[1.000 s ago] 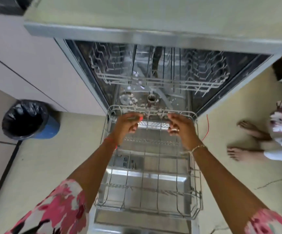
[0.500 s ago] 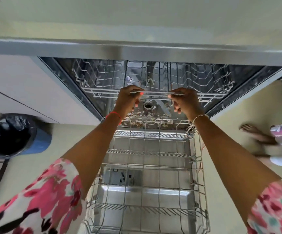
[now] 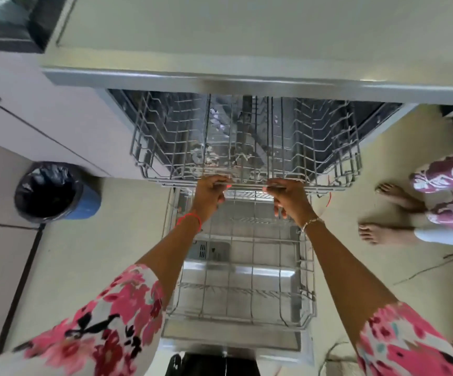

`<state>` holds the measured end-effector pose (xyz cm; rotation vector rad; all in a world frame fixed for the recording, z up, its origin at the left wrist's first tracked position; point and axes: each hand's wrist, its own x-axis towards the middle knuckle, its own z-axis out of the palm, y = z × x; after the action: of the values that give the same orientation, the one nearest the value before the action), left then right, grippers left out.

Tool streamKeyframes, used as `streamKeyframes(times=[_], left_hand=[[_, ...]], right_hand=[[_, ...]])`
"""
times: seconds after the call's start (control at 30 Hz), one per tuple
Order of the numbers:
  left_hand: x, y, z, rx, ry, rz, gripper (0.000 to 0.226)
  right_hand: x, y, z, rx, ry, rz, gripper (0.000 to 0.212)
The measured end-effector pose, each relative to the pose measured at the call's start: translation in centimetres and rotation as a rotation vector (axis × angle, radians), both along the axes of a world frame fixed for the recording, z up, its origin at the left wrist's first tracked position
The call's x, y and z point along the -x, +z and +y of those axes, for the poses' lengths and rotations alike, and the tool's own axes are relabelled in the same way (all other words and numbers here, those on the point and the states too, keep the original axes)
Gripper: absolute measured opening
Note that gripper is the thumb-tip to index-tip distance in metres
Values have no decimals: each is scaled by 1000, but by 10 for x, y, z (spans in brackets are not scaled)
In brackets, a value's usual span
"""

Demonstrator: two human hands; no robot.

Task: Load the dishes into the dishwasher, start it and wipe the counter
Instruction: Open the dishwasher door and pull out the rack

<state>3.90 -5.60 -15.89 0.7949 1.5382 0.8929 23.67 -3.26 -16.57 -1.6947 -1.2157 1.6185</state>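
Upper rack (image 3: 247,147) now stands drawn partly out of the dishwasher (image 3: 230,338), above the extended lower rack (image 3: 243,267). Half a second earlier it sat deeper inside. Left hand (image 3: 209,195) and right hand (image 3: 289,199) grip its front rail, fingers (image 3: 273,188) curled round it. Both racks empty; loading judged not yet begun.
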Motion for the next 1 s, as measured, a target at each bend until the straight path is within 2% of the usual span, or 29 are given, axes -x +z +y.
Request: streamKeyframes(times=[0.17,0.27,0.4,0.53,0.6,0.73,1.0], left_hand=[[-2,4,-94,113,126,-180,22],[-6,6,-149,134,130,-181,33],[-13,20,-214,268,116,-233,28],[-15,20,-265,330,114,-184,20],[-19,18,-283,336,125,-185,19],[-29,14,-295,293,166,-143,31],[-24,13,-300,248,89,-37,26]], right_hand=[[-1,12,-94,93,-93,36,19],[-4,8,-154,91,-123,57,18],[-10,-5,-225,153,-166,29,17],[-12,-1,-278,261,-202,35,18],[-14,2,-294,280,-220,46,20],[-17,6,-303,285,-246,61,20],[-9,15,-310,239,-259,37,15]])
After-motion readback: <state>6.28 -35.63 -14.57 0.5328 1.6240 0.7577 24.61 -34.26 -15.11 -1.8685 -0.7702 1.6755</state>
